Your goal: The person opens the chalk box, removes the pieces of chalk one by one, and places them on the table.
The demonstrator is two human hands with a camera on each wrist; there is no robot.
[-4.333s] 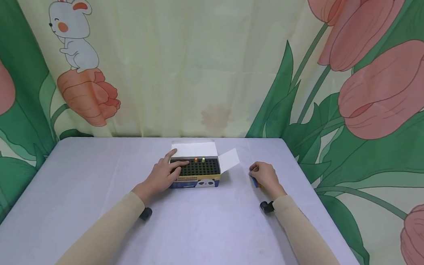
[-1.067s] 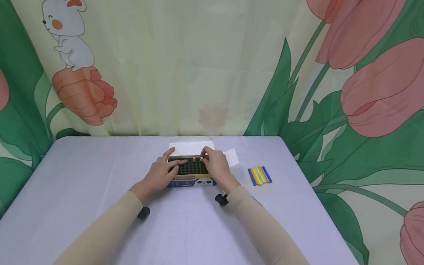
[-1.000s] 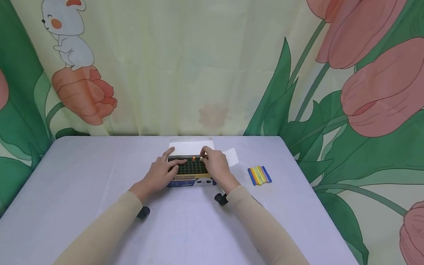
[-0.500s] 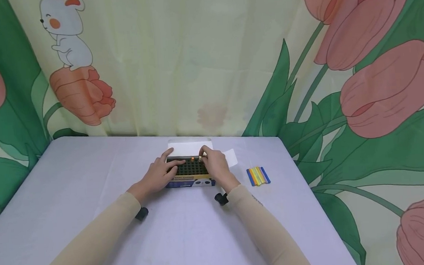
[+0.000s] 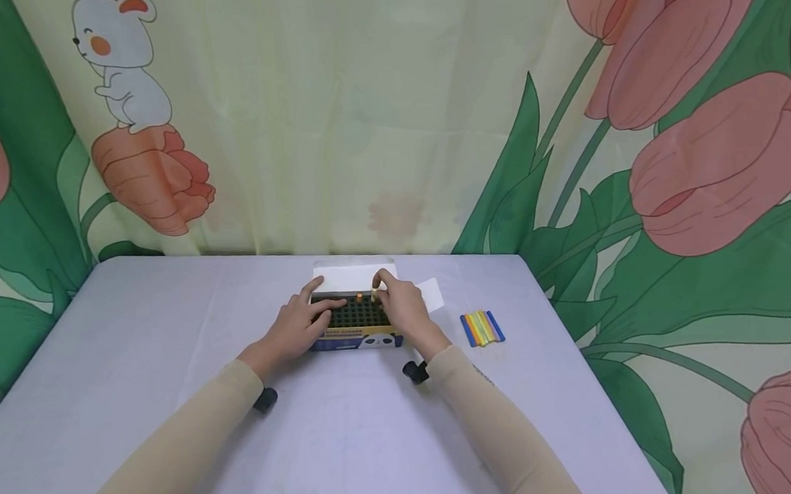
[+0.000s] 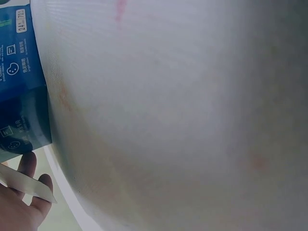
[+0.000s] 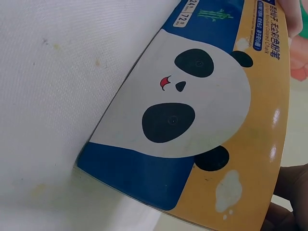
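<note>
An opened box of colored chalk (image 5: 347,343) with a panda on its front stands on the table, its black insert (image 5: 352,311) full of holes. My left hand (image 5: 290,327) rests over the left end, fingers spread and mostly straight; in the left wrist view its fingers (image 6: 42,185) lie about a white flap (image 6: 29,185). At the box's right back, my right hand (image 5: 406,313) pinches a pale yellow chalk stick (image 5: 374,294) upright over the insert. An orange chalk stick (image 5: 360,297) pokes up just left of it.
Several blue, orange and yellow chalk sticks (image 5: 482,328) lie side by side on the white-covered table (image 5: 353,446), right of the box. The white lid (image 5: 353,274) stands open behind; a side flap (image 5: 431,294) sticks out right. A patterned curtain (image 5: 306,116) hangs behind.
My right hand has come from the chalk row at right to the box and grips the yellow stick, which now shows slightly higher. My left hand has stayed on the box.
</note>
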